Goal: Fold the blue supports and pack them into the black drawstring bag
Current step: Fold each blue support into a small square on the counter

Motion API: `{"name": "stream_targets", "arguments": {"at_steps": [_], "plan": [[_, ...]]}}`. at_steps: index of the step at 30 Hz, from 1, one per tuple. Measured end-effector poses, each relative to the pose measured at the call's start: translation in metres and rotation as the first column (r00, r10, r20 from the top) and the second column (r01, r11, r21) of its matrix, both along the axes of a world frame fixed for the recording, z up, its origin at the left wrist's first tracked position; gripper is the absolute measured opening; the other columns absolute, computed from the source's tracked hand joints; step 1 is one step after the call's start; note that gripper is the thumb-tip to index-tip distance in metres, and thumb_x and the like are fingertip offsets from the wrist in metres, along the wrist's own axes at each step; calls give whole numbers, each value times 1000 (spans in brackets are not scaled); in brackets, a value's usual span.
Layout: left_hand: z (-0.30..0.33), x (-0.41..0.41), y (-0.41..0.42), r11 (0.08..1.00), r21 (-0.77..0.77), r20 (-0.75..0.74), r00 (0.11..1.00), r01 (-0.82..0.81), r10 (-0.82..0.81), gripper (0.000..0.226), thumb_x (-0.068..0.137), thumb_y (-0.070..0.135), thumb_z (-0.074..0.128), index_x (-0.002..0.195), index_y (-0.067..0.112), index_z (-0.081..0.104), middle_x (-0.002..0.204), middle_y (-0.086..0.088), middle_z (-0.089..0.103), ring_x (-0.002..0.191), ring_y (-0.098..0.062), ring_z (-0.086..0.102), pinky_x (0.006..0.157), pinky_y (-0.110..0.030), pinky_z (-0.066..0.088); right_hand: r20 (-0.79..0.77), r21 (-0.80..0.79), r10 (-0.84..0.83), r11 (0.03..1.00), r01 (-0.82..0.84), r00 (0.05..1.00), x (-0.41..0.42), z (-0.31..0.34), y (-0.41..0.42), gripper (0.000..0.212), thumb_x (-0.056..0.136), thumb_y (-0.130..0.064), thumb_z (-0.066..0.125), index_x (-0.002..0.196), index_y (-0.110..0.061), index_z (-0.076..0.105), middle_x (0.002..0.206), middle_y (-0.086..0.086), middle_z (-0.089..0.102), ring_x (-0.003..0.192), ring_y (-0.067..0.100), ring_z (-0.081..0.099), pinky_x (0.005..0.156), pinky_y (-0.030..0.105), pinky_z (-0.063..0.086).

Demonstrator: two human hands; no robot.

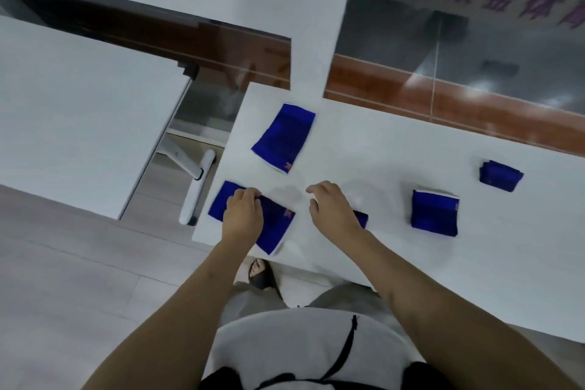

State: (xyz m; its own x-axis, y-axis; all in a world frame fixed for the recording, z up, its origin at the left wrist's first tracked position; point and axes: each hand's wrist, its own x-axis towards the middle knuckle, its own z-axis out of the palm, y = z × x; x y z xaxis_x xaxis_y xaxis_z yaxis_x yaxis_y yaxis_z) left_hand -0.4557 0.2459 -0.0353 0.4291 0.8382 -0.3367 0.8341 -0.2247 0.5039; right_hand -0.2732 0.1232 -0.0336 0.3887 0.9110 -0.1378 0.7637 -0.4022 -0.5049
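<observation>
Several blue supports lie on the white table. My left hand grips the top edge of a flat blue support at the table's near left corner. My right hand hovers just right of it with loosely curled fingers, holding nothing; a small piece of another blue support peeks out from under its wrist. A second flat support lies farther back. Two folded supports sit to the right, one nearer and one smaller and farther. No black drawstring bag is in view.
A second white table stands to the left across a gap, its leg close to my table's corner. A glass wall with a brown band runs behind. My foot shows below the table edge.
</observation>
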Motion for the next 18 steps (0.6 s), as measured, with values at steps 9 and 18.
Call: {"name": "stream_targets", "arguments": {"at_steps": [9, 18], "plan": [[-21, -59, 23, 991, -127, -54, 997, 52, -59, 36, 105, 16, 41, 137, 15, 56, 144, -8, 49, 132, -28, 43, 109, -39, 43, -79, -262, -88, 963, 64, 993, -57, -23, 34, 33, 103, -23, 57, 135, -15, 59, 132, 6, 60, 121, 20, 54, 96, 31, 52], [-34, -83, 35, 964, -190, -63, 978, 185, -200, 43, 104, 15, 41, 146, 15, 51, 158, -3, 35, 145, -24, 31, 121, -35, 30, -19, -345, -136, 931, 121, 991, -75, -37, 50, 41, 95, -29, 71, 131, -16, 56, 124, 7, 59, 110, 22, 56, 91, 32, 52]]}}
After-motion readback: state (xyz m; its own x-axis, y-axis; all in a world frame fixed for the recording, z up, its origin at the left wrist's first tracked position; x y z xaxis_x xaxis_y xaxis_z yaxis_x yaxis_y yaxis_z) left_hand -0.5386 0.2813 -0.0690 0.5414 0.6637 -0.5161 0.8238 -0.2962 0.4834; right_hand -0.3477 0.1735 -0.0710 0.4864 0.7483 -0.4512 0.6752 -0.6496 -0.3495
